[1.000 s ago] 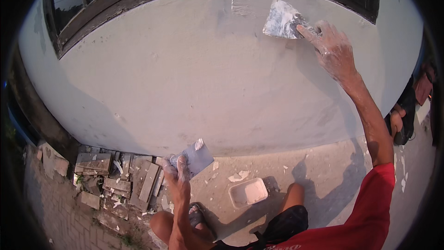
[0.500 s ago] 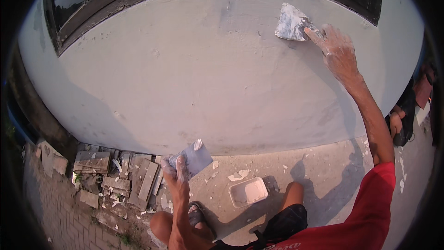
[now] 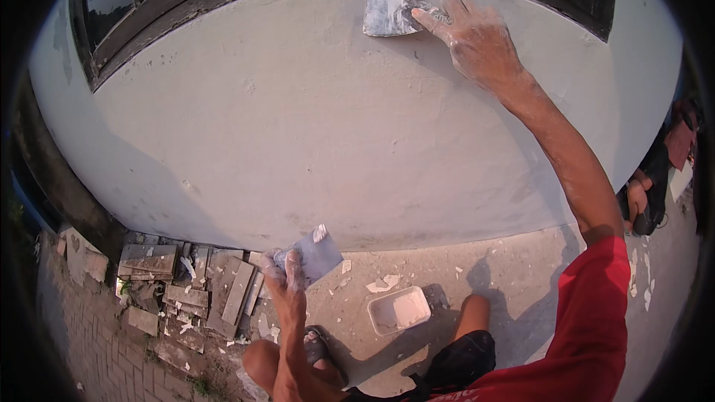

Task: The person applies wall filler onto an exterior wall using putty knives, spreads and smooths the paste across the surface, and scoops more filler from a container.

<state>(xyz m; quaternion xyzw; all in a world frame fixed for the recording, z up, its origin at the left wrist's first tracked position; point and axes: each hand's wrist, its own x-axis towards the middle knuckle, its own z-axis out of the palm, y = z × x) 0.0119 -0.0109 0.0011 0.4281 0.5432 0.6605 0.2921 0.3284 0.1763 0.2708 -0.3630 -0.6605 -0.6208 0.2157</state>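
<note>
High on the pale wall (image 3: 246, 134), just under the window frame, my right hand (image 3: 477, 41) grips a putty knife (image 3: 391, 11) smeared with white filler. Its broad blade lies against the wall, and one finger stretches along it. Low down on the left, my left hand (image 3: 287, 272) holds a second flat scraper (image 3: 319, 254), with a dab of white filler near its upper corner. Both hands are coated in white dust. A small white tub (image 3: 400, 310) with whitish filler in it stands on the ground between my legs.
A dark, weathered window frame (image 3: 201, 1) runs along the top. Broken tiles and boards (image 3: 186, 283) are heaped by the wall's foot at left. White flakes (image 3: 383, 283) litter the concrete. Another person (image 3: 648, 190) is partly visible at the far right.
My right hand has slid the putty knife leftward and slightly up along the wall. My left hand and its scraper have stayed almost still.
</note>
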